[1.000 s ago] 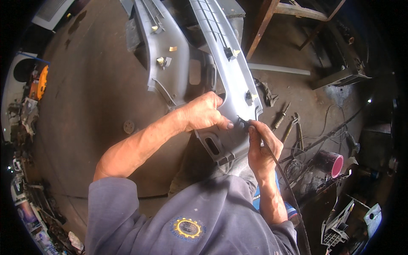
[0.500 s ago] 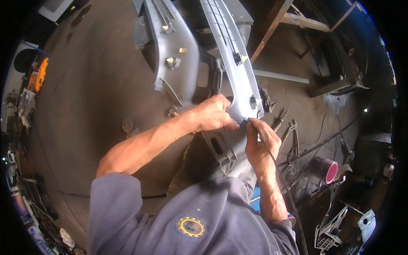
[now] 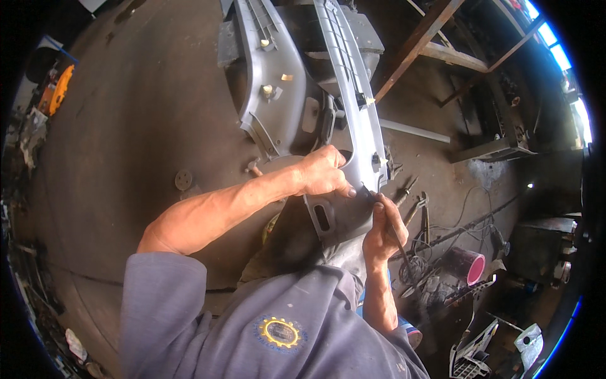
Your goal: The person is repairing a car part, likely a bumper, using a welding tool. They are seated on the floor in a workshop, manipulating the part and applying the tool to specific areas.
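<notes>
A long grey plastic trim panel (image 3: 351,95) runs from the top of the view down to my lap. My left hand (image 3: 325,172) grips its lower end, thumb pressed against the edge. My right hand (image 3: 382,230) holds a thin dark tool (image 3: 386,218) upright, its tip touching the panel's lower edge just beside my left thumb. A second grey trim piece (image 3: 268,95) with small clips lies on the floor to the left of the panel.
Pliers and other hand tools (image 3: 416,211) lie on the dirty concrete floor to my right, with cables and a dark can with a pink rim (image 3: 470,268). A wooden frame (image 3: 442,50) stands at the upper right. Clutter lines the left edge.
The view has shifted slightly; my right hand has risen a little, bringing the tool tip against the panel's lower edge. My left hand keeps its hold.
</notes>
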Demonstrator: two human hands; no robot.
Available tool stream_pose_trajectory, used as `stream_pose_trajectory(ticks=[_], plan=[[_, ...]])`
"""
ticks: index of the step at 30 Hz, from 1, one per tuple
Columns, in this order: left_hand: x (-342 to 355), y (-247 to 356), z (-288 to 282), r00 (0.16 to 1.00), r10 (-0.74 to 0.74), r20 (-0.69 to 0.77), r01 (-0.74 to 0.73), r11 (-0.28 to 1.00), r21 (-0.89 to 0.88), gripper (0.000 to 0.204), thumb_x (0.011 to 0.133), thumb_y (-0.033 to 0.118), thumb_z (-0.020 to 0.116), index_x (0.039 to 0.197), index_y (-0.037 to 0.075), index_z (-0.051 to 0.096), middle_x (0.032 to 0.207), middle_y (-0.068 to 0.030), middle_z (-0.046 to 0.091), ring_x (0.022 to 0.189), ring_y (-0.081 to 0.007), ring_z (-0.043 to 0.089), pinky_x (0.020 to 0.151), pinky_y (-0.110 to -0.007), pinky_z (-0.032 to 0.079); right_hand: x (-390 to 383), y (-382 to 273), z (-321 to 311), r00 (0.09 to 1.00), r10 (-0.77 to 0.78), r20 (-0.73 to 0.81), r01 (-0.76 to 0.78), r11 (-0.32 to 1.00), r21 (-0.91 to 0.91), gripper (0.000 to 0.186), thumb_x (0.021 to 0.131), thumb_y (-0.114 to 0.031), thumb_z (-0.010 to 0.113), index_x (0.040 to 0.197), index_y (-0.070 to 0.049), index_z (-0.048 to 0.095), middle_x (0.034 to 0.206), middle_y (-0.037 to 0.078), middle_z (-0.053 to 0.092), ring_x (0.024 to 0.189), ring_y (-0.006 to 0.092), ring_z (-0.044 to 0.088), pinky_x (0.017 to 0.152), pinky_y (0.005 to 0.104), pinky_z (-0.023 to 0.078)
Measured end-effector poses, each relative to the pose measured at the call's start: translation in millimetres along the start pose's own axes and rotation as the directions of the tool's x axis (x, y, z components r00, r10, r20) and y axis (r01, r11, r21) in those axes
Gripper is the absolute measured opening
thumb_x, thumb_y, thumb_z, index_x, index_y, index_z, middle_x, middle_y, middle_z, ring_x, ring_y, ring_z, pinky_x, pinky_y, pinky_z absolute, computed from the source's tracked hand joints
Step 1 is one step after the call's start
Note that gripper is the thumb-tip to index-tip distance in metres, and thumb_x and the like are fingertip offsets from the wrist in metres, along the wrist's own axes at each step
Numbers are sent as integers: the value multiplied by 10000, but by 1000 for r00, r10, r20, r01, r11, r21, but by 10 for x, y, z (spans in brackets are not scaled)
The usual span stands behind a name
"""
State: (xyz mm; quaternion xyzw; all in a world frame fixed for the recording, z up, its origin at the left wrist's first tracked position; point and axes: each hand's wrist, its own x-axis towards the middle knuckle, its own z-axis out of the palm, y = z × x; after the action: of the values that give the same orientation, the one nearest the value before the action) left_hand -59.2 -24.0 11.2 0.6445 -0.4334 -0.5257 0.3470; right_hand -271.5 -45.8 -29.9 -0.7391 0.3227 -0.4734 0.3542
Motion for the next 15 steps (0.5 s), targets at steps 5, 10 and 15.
stream_pose_trajectory(ticks=[5, 10, 15], plan=[[7, 11, -2, 1000, 21, -18, -19, 993, 119, 421, 666, 213, 871, 633, -51, 544, 612, -101, 534, 665, -146, 530, 628, -357, 441, -5, 25, 28, 994, 103, -43, -101, 993, 54, 150, 893, 74, 619, 1027, 50, 681, 935, 160, 719, 871, 221, 699, 812, 307, 536], [55, -64, 22, 1000, 23, -7, -23, 995, 101, 413, 681, 221, 857, 751, -103, 610, 682, -154, 625, 728, -167, 602, 679, -354, 478, 256, -75, 112, 996, -65, 54, 75, 976, -206, 107, 856, 39, 669, 962, 28, 676, 852, 164, 706, 753, 255, 707, 698, 307, 546], [24, 14, 5, 1000, -6, -19, 8, 990, 138, 348, 695, 192, 835, 741, -76, 618, 650, -126, 600, 685, -153, 580, 651, -331, 466, 469, -190, 89, 980, 34, 195, 40, 931, -363, 83, 874, -74, 676, 930, -15, 689, 838, 162, 700, 731, 296, 700, 660, 335, 541]])
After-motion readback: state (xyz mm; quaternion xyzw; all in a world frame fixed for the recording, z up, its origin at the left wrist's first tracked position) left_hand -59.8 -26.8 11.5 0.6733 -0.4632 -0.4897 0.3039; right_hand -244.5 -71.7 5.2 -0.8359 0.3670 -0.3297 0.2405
